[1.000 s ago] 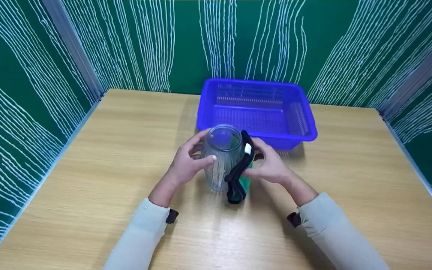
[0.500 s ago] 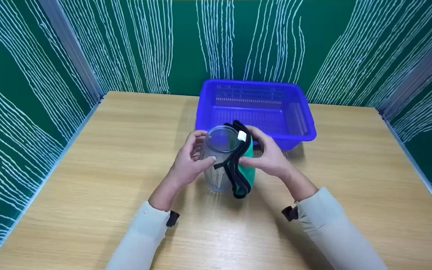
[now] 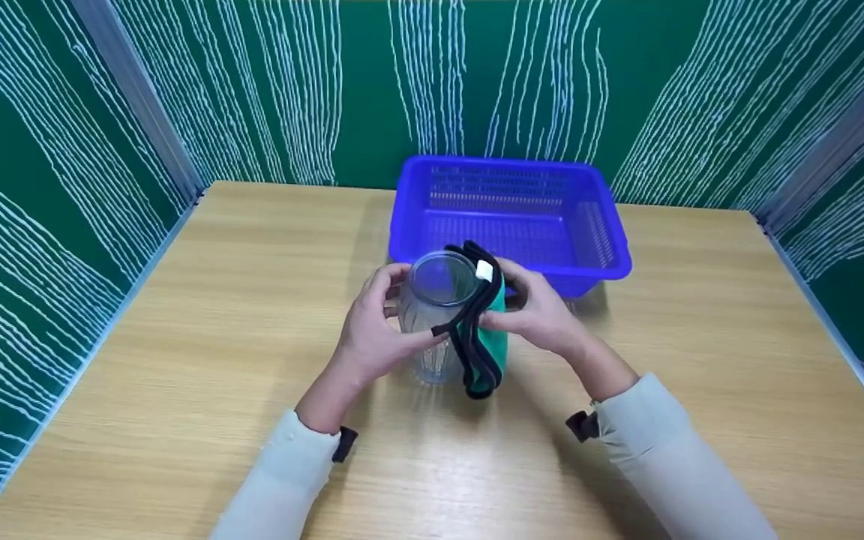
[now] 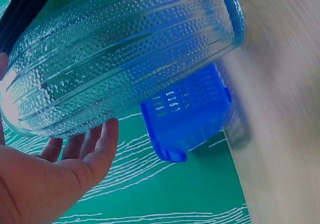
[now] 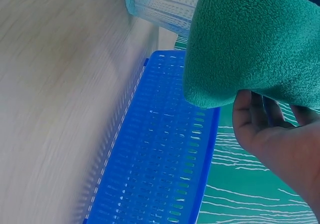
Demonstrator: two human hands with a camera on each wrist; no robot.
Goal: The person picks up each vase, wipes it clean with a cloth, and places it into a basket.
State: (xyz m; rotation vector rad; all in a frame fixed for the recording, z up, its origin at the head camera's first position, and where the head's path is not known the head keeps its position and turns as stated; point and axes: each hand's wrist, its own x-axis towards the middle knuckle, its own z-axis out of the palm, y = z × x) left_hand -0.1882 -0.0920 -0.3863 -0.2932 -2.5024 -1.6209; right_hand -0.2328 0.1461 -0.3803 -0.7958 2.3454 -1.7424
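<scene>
A clear glass jar [image 3: 432,307] with a bumpy, ribbed surface stands upright, mouth up, between the hands in the head view. My left hand [image 3: 368,330] holds it from the left, fingers behind and thumb across the front. That thumb's tip meets a black end of the green cloth. My right hand [image 3: 537,307] grips this folded green terry cloth [image 3: 493,337], which has black edging and a white tag, against the jar's right side. In the right wrist view the cloth [image 5: 245,43] partly hides the jar [image 5: 170,6]. Whether the jar's base touches the table cannot be told.
Just behind the jar, a blue-purple plastic basket [image 3: 619,259] with slotted walls stands on the wooden table [image 3: 252,300]. Green panels with white wavy lines [image 3: 372,90] close off the back and both sides.
My right hand has raised and turned the cloth against the jar, so more green shows. My left thumb has moved lower and rightward, from the jar's front to the cloth's black end.
</scene>
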